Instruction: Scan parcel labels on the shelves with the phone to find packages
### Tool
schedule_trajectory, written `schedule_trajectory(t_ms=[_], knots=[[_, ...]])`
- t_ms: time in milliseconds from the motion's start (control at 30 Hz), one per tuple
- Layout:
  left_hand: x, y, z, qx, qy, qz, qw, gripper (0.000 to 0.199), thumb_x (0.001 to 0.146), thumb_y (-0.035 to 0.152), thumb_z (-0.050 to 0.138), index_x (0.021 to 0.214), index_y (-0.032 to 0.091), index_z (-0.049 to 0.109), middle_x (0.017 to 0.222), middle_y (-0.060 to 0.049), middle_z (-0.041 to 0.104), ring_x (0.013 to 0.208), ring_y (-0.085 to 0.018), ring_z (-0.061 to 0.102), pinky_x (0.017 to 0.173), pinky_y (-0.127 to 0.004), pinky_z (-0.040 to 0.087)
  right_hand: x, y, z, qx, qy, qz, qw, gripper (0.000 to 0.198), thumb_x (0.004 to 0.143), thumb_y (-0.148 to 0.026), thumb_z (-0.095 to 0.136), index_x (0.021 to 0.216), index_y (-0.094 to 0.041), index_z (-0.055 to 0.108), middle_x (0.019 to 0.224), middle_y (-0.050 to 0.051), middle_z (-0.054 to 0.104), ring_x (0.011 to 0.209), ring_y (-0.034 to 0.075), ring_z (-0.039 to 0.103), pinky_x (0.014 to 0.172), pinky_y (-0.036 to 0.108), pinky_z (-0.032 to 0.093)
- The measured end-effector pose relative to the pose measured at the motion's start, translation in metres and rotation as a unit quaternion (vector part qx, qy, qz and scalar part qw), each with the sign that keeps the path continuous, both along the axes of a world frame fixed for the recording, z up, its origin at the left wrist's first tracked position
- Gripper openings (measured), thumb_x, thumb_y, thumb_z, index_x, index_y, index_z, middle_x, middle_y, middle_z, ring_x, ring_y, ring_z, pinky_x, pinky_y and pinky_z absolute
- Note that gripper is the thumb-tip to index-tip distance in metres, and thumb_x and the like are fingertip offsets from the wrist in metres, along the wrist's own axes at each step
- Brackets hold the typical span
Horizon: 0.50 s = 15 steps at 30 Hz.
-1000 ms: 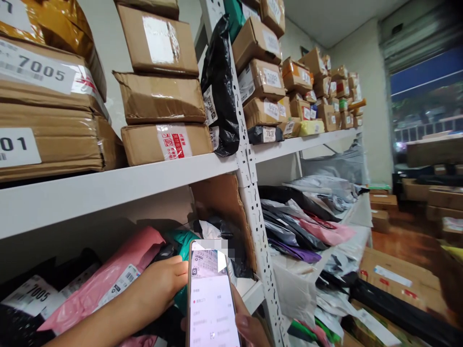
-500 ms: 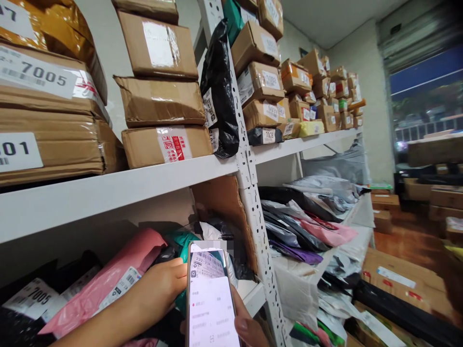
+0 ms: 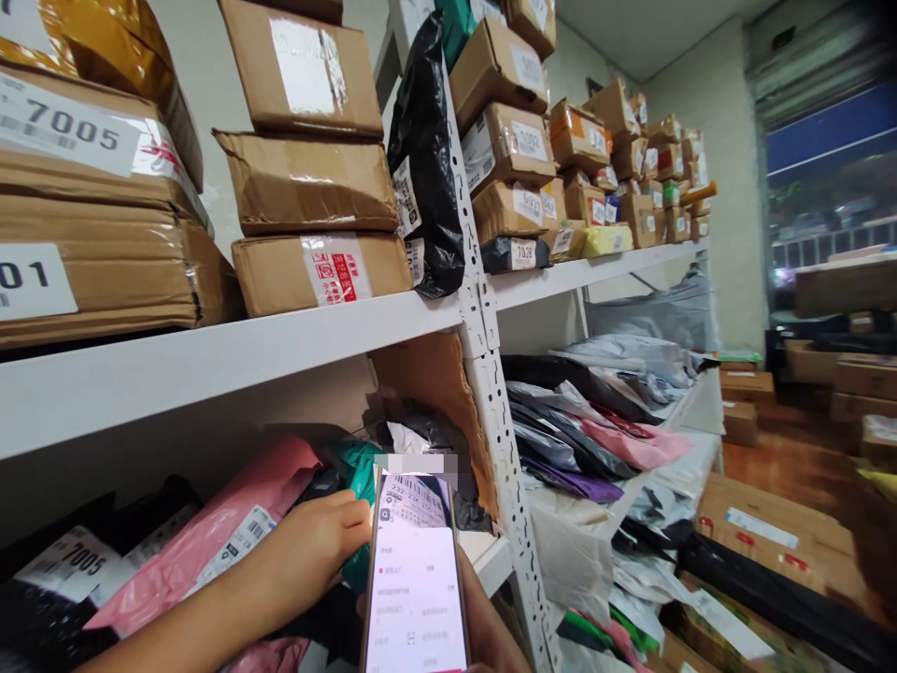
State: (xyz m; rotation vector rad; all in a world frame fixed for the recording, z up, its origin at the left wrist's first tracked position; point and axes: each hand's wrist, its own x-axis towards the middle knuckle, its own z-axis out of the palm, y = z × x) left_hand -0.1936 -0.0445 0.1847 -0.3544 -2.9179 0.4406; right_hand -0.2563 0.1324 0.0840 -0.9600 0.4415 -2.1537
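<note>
Right hand (image 3: 487,608) wrapped around smartphone (image 3: 420,584), screen facing viewer; fingers mostly hidden behind it. Screen top shows a barcode label, blank-looking form below. Left hand (image 3: 336,537) just left of phone, fingers bent, tips out of sight behind phone's edge; can't tell if it grips anything. Teal mailer bag (image 3: 361,465) right behind left hand's fingers. Pink mailer bag (image 3: 231,509) left of left hand, partly behind forearm, with shipping label (image 3: 242,537). Farther left, black mailer bag (image 3: 42,608) with label reading 7005. Beyond phone and right hand, cardboard sheet (image 3: 434,383) stands against shelf post (image 3: 491,411). Above left hand: shelf beam (image 3: 210,379), cardboard boxes (image 3: 263,276) stacked on it.
</note>
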Motion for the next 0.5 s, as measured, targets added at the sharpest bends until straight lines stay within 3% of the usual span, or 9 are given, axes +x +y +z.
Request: schedule_trajectory(t_ms=[100, 267, 367, 500], knots=[[0.0, -0.005, -0.002, -0.02, -0.012, 0.014, 1.0, 0.02, 0.075, 0.007, 0.05, 0.083, 0.022, 0.059, 0.088, -0.001, 0.064, 0.082, -0.017, 0.053, 0.075, -0.028, 0.043, 0.004, 0.004, 0.0, -0.014, -0.013, -0.027, 0.999, 0.079, 0.053, -0.043, 0.079, 0.124, -0.027, 0.047, 0.107, 0.006, 0.073, 0.095, 0.03, 0.068, 0.084, 0.043, 0.047], [0.0, -0.003, -0.002, -0.04, -0.015, 0.04, 0.998, 0.029, 0.068, 0.0, 0.048, 0.084, 0.022, 0.058, 0.091, -0.001, 0.064, 0.081, -0.018, 0.052, 0.069, -0.028, 0.04, -0.003, 0.007, -0.008, 0.03, -0.034, 0.036, 0.998, 0.082, 0.055, -0.027, 0.073, 0.13, -0.027, 0.04, 0.101, 0.006, 0.074, 0.089, 0.029, 0.068, 0.085, 0.043, 0.045], [0.001, -0.001, 0.0, -0.036, -0.027, 0.049, 0.998, 0.031, 0.066, -0.001, 0.048, 0.084, 0.022, 0.057, 0.094, -0.002, 0.063, 0.085, -0.018, 0.052, 0.072, -0.029, 0.04, -0.007, 0.006, -0.011, 0.059, -0.036, 0.004, 0.998, 0.082, 0.057, -0.035, 0.075, 0.13, -0.024, 0.04, 0.096, 0.007, 0.075, 0.083, 0.029, 0.069, 0.083, 0.045, 0.046], [0.002, 0.001, 0.0, -0.035, -0.04, 0.063, 0.997, 0.031, 0.066, 0.0, 0.049, 0.086, 0.022, 0.057, 0.097, -0.002, 0.063, 0.09, -0.02, 0.053, 0.076, -0.031, 0.041, -0.005, 0.007, -0.011, 0.063, -0.069, -0.033, 0.995, 0.082, 0.059, -0.039, 0.076, 0.131, -0.023, 0.04, 0.101, 0.008, 0.074, 0.091, 0.032, 0.068, 0.086, 0.048, 0.048]])
